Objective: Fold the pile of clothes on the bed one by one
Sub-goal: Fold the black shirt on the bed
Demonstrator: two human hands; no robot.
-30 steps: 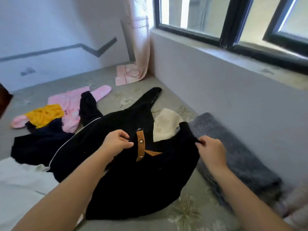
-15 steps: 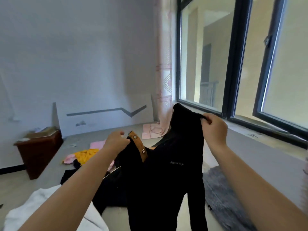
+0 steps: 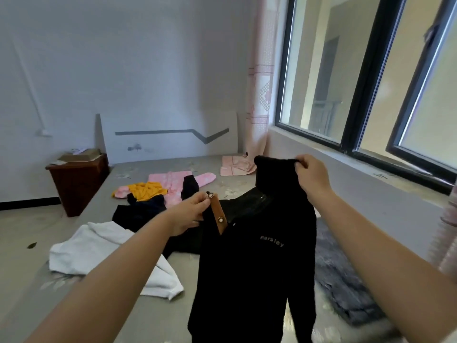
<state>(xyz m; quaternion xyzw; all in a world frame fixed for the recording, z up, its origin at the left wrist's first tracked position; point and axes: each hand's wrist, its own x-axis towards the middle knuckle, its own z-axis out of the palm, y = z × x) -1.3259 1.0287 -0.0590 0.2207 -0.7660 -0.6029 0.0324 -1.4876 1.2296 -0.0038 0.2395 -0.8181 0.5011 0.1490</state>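
Note:
A black top (image 3: 257, 263) with a tan button placket and small chest lettering hangs in the air above the bed (image 3: 158, 315). My left hand (image 3: 191, 214) pinches it beside the placket. My right hand (image 3: 312, 178) grips its upper edge, held higher and to the right. Behind it lie another black garment (image 3: 237, 209), a dark navy piece (image 3: 138, 211), a white garment (image 3: 99, 251), a yellow one (image 3: 147, 190) and a pink one (image 3: 173, 183).
A grey fluffy blanket (image 3: 343, 285) lies on the bed's right side under the window sill (image 3: 366, 164). A folded pink cloth (image 3: 235, 165) sits by the curtain. A dark wooden cabinet (image 3: 76, 179) stands left of the bed. A white headboard panel leans on the far wall.
Both hands have raised the black top off the bed and it now hangs down between them. The view has tilted up toward the wall and window.

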